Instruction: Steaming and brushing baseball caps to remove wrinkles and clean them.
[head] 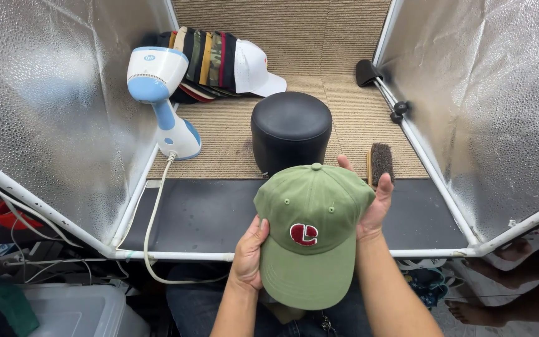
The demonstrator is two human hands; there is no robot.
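Left hand (249, 253) pinches the brim edge and right hand (372, 200) cups the crown side of the green cap (310, 234), held above the dark mat (207, 212) before the black stool (291, 128), brim toward the wearer, long axis front-to-back; the loose open-palm hold might let it tip rightward.

Open dark mat (207, 212) left of the hands, black cap form (291, 130) and brush (381, 163) just beyond.
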